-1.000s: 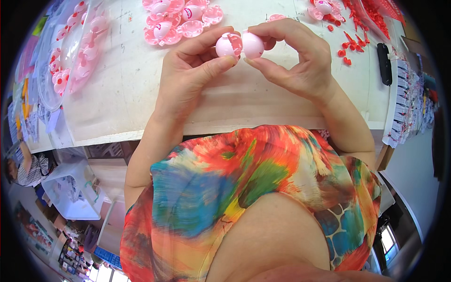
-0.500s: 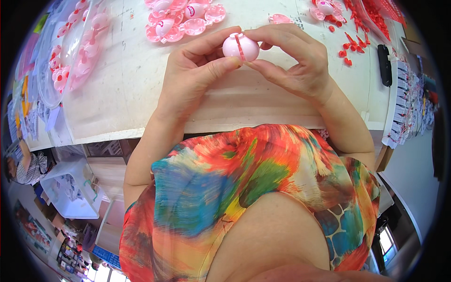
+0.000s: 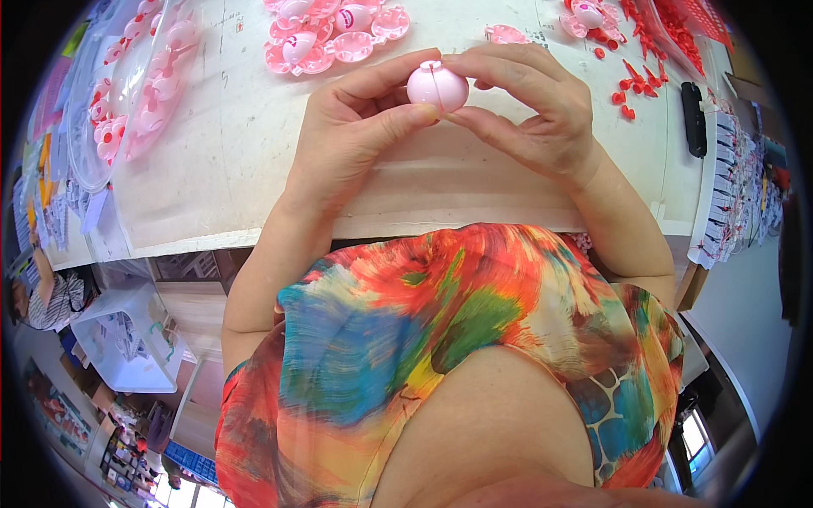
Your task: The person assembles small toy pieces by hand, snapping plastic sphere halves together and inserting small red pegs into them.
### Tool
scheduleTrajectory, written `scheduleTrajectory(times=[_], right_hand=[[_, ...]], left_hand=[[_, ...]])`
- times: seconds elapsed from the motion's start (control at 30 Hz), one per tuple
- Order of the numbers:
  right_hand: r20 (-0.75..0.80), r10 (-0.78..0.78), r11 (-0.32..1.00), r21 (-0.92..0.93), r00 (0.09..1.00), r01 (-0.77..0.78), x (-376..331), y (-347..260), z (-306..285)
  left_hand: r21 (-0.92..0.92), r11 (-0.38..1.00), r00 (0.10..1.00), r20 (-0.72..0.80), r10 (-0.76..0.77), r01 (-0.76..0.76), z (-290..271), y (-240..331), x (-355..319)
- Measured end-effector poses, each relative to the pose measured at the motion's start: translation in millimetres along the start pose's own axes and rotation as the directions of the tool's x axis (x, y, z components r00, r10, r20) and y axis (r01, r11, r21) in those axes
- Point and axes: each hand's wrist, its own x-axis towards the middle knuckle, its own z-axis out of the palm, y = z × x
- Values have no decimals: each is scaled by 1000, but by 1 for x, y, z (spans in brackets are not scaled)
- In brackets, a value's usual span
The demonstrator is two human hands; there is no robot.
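Beyond the hands on the white tabletop (image 3: 229, 152), open pink shells (image 3: 353, 46) lay clustered to the left; red plastic pieces (image 3: 653, 80) and a black, elongated object (image 3: 694, 118) lay to the right. Over the table, between thumbs and fingertips, the left hand (image 3: 343, 127) and right hand (image 3: 550, 114) pinched a pale pink two-part ball (image 3: 442, 88) from both sides. Its short neck pointed away from the person, its seam running the same way; it was slightly wider crosswise. Half a second earlier, a reddish gap parted the halves; now only a thin line showed.
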Motion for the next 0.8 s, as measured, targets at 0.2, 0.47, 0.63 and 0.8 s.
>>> scheduleTrajectory(times=[0.2,0.47,0.63,0.8], right_hand=[[31,44,991,123,999,-48,1,-1,1],[-15,131,973,195,991,-126,-1,-3,6],[-68,74,994,89,995,-68,-5,-5,3],[20,132,991,-32,991,-131,-9,-7,-6]], left_hand=[[-46,999,1000,-10,-13,13,2,1,-1],[-344,921,983,41,-178,181,4,3,0],[-475,853,976,72,-207,216,4,-1,-3],[-416,892,983,40,-179,179,6,-6,2]])
